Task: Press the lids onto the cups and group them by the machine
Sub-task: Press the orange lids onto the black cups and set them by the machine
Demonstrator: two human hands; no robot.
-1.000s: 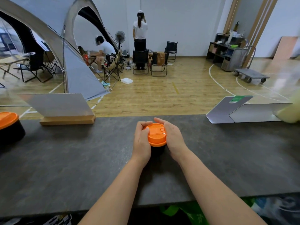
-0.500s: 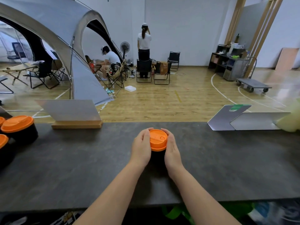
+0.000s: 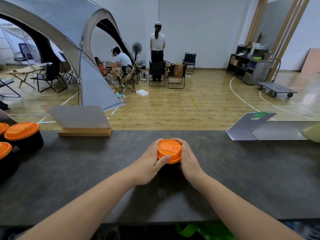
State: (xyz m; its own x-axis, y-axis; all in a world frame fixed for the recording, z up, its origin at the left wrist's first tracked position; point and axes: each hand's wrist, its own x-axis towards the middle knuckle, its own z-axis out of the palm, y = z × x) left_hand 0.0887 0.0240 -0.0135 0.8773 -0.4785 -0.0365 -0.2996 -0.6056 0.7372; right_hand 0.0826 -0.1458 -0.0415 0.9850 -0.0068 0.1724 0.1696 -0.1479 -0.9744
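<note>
The orange lid (image 3: 169,151) sat on a black cup, mostly hidden, at the middle of the dark counter (image 3: 242,170). The left hand (image 3: 150,161) and right hand (image 3: 188,159) curled round it from either side, thumbs on the rim. Three more lidded cups (image 3: 24,135) stood grouped at the counter's left edge.

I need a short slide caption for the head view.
Both hands, left and right, grip an orange lid on a black cup.

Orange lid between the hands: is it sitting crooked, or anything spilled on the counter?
The orange lid tilts, its near edge lower, as both hands grip the lid. It may not be seated evenly. No spill shows on the counter.
</note>
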